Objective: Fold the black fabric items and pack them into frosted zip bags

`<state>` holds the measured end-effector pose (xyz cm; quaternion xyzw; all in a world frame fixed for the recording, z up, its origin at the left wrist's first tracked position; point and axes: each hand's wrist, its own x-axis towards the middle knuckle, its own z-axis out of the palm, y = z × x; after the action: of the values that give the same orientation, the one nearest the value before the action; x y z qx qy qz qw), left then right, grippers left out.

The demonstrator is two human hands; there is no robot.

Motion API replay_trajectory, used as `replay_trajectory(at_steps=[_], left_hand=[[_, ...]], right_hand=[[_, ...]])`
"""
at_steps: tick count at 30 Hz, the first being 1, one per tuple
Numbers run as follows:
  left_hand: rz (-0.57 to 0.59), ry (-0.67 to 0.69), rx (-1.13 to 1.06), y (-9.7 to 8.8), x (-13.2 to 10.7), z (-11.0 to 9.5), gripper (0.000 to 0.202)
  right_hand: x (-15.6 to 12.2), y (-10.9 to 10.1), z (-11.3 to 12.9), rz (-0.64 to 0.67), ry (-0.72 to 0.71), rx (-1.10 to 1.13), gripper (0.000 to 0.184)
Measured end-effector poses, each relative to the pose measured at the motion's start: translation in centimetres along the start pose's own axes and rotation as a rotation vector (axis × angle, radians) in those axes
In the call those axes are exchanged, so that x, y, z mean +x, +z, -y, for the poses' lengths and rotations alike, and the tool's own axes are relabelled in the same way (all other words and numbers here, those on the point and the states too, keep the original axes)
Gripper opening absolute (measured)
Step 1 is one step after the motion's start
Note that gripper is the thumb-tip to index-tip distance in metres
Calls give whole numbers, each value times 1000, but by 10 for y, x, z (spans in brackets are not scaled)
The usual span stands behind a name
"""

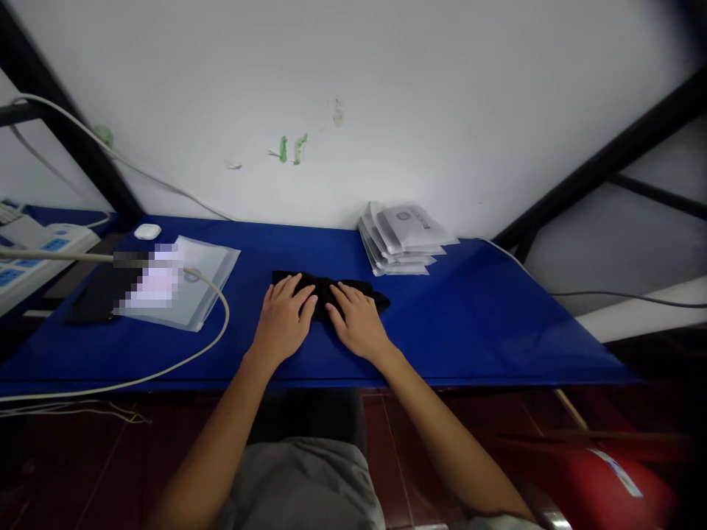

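A small black cloth item (327, 287) lies flat in the middle of the blue table (469, 316). My left hand (284, 316) rests on its left part with fingers stretched out flat. My right hand (356, 320) lies palm down on its middle, fingers spread, thumb close to the left hand. The cloth's right end sticks out past my right hand. Neither hand grips anything.
A stack of white plastic packets (403, 239) sits at the back by the wall. Clear plastic bags (191, 283) and a black flat object (99, 294) lie at the left. A white cable (213, 335) loops across the left side. A power strip (38, 254) is far left.
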<state>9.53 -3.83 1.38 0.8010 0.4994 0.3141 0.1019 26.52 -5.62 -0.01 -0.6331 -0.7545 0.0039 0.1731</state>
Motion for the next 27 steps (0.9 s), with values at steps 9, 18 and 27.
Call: replay_trajectory(at_steps=[9, 18, 27], left_hand=[[-2, -233, 234, -13, -2, 32, 31], [-66, -635, 305, -23, -13, 14, 58], [-261, -649, 63, -15, -4, 10, 20]], right_hand=[[11, -17, 5, -34, -167, 279, 44], [8, -10, -22, -65, -44, 102, 32], [6, -4, -16, -78, -69, 186, 35]])
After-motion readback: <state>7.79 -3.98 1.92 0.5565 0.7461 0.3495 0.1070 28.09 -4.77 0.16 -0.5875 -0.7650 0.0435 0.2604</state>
